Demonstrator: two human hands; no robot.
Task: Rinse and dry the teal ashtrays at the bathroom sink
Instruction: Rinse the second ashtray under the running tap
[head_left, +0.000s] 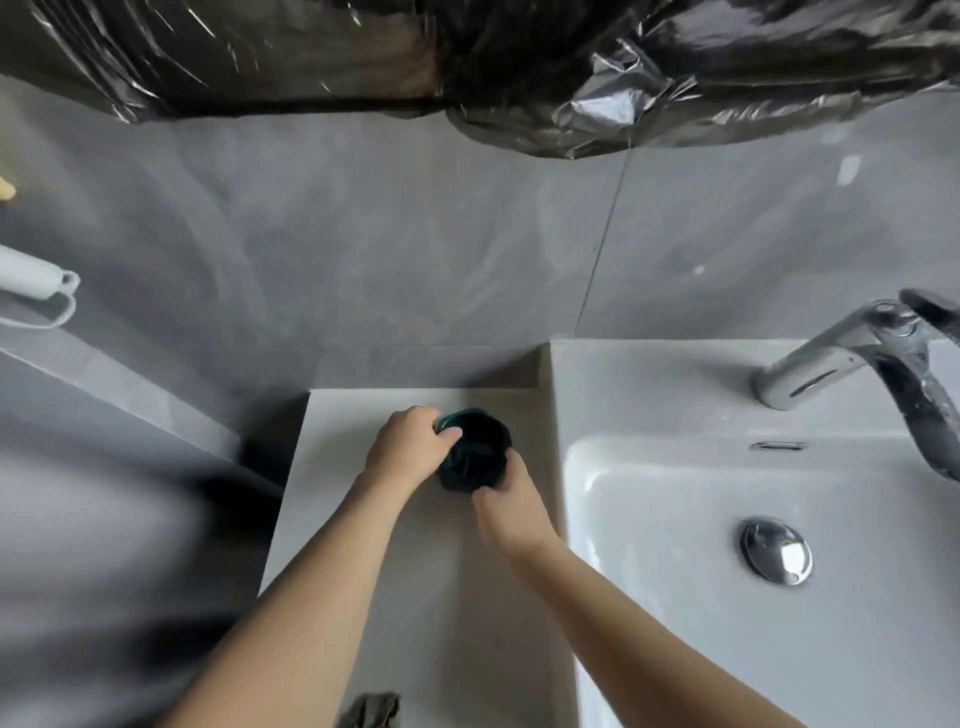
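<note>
A dark teal ashtray (474, 451) sits over the grey counter (415, 597) left of the sink. My left hand (408, 449) grips its left rim, thumb curled over the edge. From the lower right, my right hand (511, 506) holds the ashtray's near side with fingers curled round it. It may be a stack of ashtrays; the blur hides that. Whether it rests on the counter or is lifted is unclear.
The white sink basin (675, 499) with a chrome drain plug (776, 551) lies to the right, a chrome tap (852, 353) behind it. A crumpled grey cloth (371, 709) lies at the counter's near edge. Black plastic sheeting (571, 67) hangs above the grey wall.
</note>
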